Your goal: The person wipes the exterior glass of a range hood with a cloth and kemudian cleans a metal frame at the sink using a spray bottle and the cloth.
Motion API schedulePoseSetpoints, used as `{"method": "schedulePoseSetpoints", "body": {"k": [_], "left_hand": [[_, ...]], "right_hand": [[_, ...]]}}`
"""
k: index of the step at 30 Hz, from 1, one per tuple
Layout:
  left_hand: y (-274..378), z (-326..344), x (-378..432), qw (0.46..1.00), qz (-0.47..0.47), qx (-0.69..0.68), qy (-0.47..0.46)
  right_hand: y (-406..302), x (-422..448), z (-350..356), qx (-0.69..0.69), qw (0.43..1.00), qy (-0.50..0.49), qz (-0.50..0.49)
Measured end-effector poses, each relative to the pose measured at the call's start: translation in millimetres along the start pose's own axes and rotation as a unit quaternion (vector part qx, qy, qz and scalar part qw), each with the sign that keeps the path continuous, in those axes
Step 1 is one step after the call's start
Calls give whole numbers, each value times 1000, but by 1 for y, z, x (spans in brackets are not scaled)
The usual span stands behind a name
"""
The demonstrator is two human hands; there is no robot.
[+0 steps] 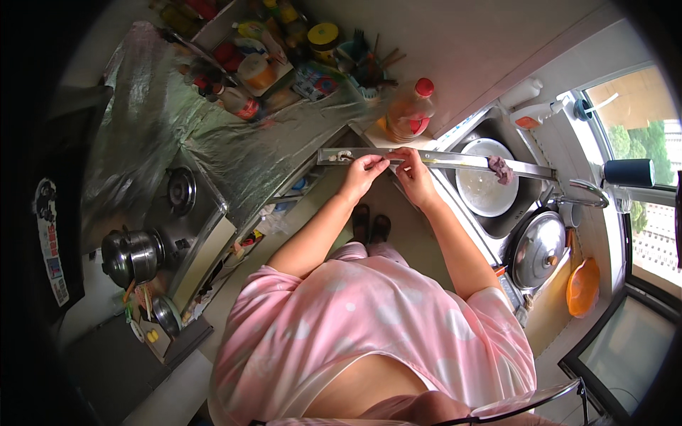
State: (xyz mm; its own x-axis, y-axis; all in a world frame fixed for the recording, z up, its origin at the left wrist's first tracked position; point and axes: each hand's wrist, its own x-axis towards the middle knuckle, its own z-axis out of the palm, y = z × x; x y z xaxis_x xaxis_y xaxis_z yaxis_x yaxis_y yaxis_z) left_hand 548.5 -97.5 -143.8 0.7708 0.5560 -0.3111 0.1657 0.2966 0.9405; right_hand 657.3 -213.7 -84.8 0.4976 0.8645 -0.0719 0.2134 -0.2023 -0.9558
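Observation:
A long metal rail spans from in front of me across the sink. Both my hands meet over its left half. The fingers of my left hand are pinched at the rail on a small dark piece, too small to name. Beside them, my right hand has its thumb and forefinger close to the same spot, other fingers curled; whether it grips the rail is hidden. Small whitish bits lie in the rail's left end. A crumpled purplish cloth hangs over it above a white basin.
The basin stands in a steel sink, near a faucet and a lidded pan. Behind the rail is a large plastic bottle. At left are a foil-covered counter, a gas burner and a steel pot.

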Motion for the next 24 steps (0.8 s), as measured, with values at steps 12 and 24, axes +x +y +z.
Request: {"method": "schedulePoseSetpoints", "body": {"k": [12, 24], "left_hand": [[37, -4, -40, 973, -176, -141, -42], [68, 22, -48, 942, -78, -57, -320]], "right_hand": [[-10, -10, 12, 35, 995, 85, -45], [-39, -74, 25, 515, 788, 314, 124]]}}
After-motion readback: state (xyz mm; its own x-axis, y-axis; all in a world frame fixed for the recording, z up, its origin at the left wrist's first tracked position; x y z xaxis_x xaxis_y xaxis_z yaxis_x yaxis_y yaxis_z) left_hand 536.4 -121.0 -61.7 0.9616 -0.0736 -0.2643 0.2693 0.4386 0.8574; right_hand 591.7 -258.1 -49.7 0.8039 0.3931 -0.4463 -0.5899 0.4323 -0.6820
